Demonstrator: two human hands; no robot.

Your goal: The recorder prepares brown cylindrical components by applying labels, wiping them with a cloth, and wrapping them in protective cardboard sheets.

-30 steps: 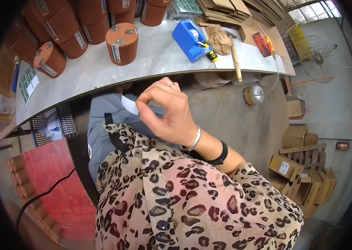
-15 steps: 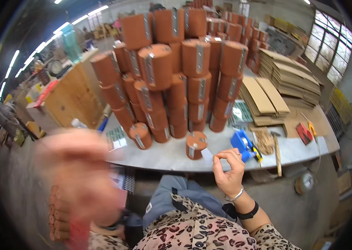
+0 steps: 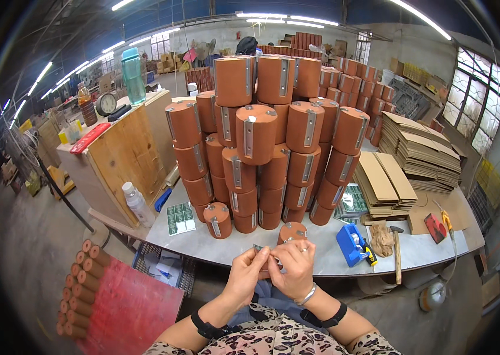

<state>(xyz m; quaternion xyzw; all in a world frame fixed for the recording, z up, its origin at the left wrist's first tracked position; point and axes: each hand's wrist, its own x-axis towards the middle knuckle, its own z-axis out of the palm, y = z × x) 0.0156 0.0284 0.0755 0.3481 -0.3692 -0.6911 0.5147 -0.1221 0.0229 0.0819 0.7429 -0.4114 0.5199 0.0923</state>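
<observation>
My left hand (image 3: 246,277) and my right hand (image 3: 293,267) meet in front of the table's near edge, fingertips pinched together. Between them is a small label (image 3: 257,247), mostly covered by the fingers; only a greenish corner shows. Just beyond my right hand stands a reddish-brown cylinder (image 3: 292,231), partly hidden by the fingers. Another single cylinder (image 3: 218,220) with a metal strip on its side stands to the left. Behind them rises a tall stack of the same cylinders (image 3: 256,133). A green-printed label sheet (image 3: 180,219) lies on the table at left.
At right are a blue tape dispenser (image 3: 351,245), a hammer (image 3: 397,257) and flat cardboard stacks (image 3: 421,151). A white bottle (image 3: 137,204) stands by the wooden cabinet (image 3: 123,160). Brown rolls (image 3: 81,287) lie on a red board (image 3: 131,299) at lower left.
My left hand has swung in from the left to meet my right hand. My right hand, holding a small pale piece, has moved left toward my middle. The view has tilted up.
</observation>
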